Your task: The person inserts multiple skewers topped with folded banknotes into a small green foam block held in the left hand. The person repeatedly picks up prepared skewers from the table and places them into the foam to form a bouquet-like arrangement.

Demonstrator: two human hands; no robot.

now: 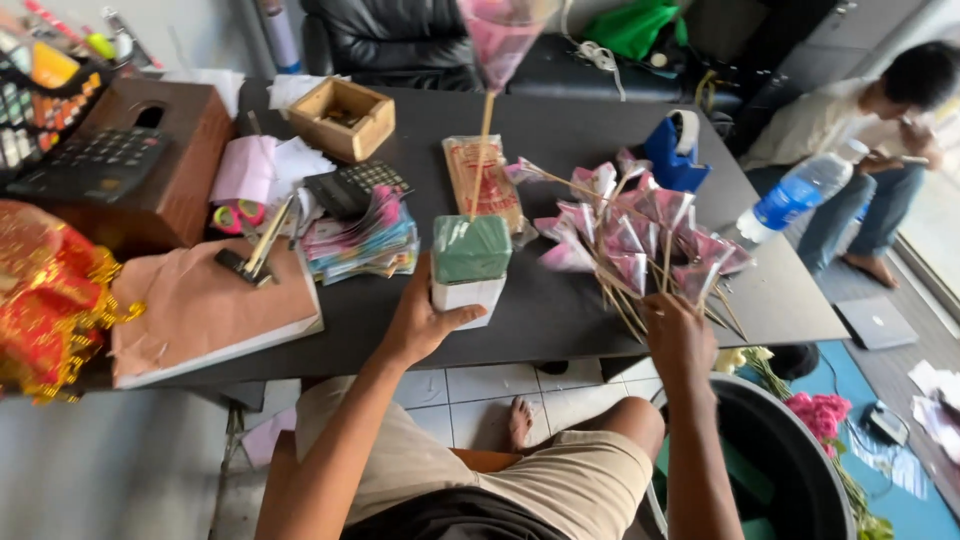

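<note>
At the far left edge of the frame a red and gold foil ornament [45,290] hangs over the dark table [560,300], and above it in the upper left a black calculator [95,160] rests on a brown wooden box [185,150]. Moving rightward, a tan paper pad [205,310] lies at the near edge, a fan of folded banknotes [365,240] sits beside a second calculator [355,185], and a small open wooden tray [342,118] stands farther back. At centre frame the left hand [425,320] grips the white base of a green foam block [470,250], fingers wrapped round its near side and thumb along the front, steadying it upright on the table; one wooden skewer [484,140] with a pink cone at the top already stands planted in the foam. To the right of centre lies a heap of pink folded cones on sticks [640,235], and the right hand [675,335] is closed loosely over the lower ends of several sticks, apparently picking one out. The work looks to be at an early stage of filling the block: one stick in, many waiting. The next move would seem to call for freeing a single stick from the tangle and pressing it straight down into the foam while the left hand braces it. Farther right stand a blue tape dispenser [675,150] and a lying water bottle [795,195]; a seated person [860,140] is in the upper right corner.
</note>
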